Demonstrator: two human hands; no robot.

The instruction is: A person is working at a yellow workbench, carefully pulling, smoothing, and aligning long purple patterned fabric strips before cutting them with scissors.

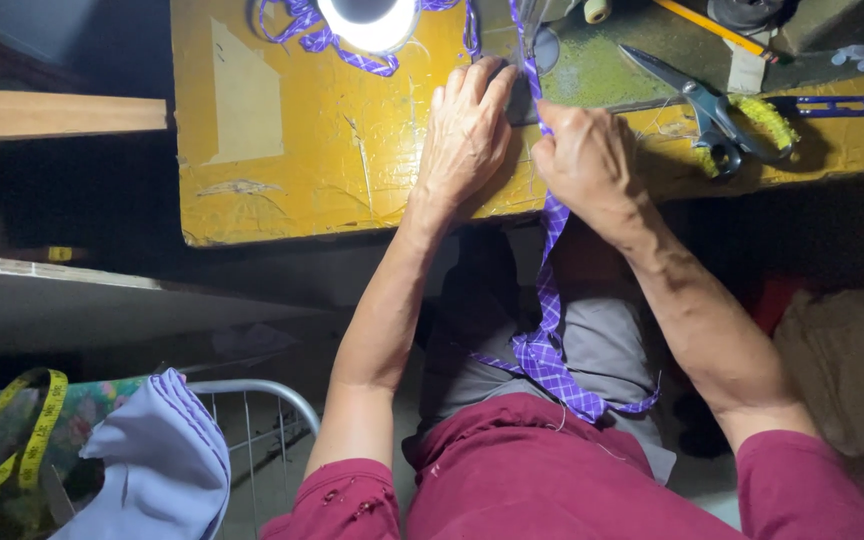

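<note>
A narrow purple checked fabric strip [550, 300] runs from my lap up over the edge of a yellow sewing table [292, 150] toward the sewing machine's needle area. My left hand [467, 130] lies flat on the table with fingers pressing the strip beside the presser foot [529, 45]. My right hand [587, 160] pinches the strip at the table's edge, fingers closed on it. More of the same strip [332, 40] loops around a bright round lamp [370, 20] at the top.
Scissors [702, 100] with a yellow-wrapped handle lie right of my hands, near a blue tool [832, 104] and a pencil [712, 25]. At lower left, lavender cloth [162, 460] and a yellow tape measure [27, 440] sit by a wire rack [272, 395].
</note>
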